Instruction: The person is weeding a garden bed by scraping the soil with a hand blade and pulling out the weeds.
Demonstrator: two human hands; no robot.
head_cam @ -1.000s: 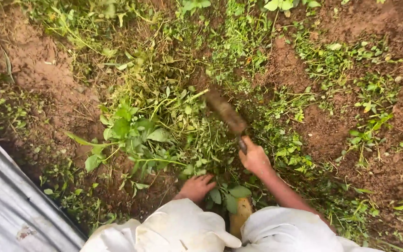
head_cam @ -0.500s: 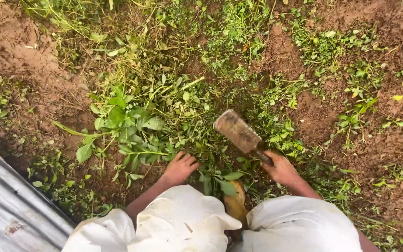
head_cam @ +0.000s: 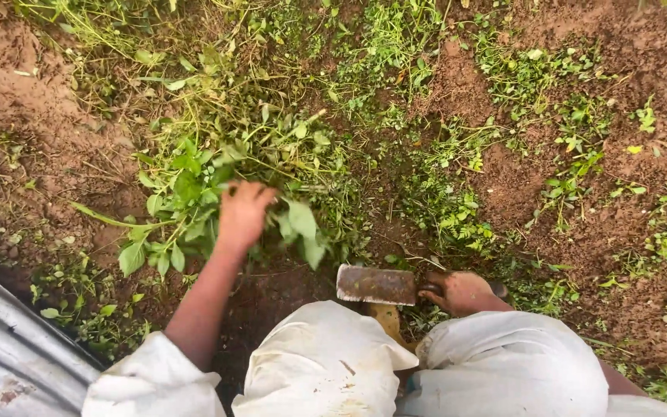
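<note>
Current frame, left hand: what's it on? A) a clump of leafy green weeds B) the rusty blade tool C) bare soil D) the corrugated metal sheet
A: the left hand is closed on a clump of leafy green weeds well out in front of the knees, while the right hand holds the rusty blade tool and the corrugated metal sheet lies untouched at lower left.

A garden plot outdoors: bare reddish soil (head_cam: 55, 131), tangled green weeds (head_cam: 272, 147), and corrugated metal sheeting (head_cam: 9, 355) edging it.
</note>
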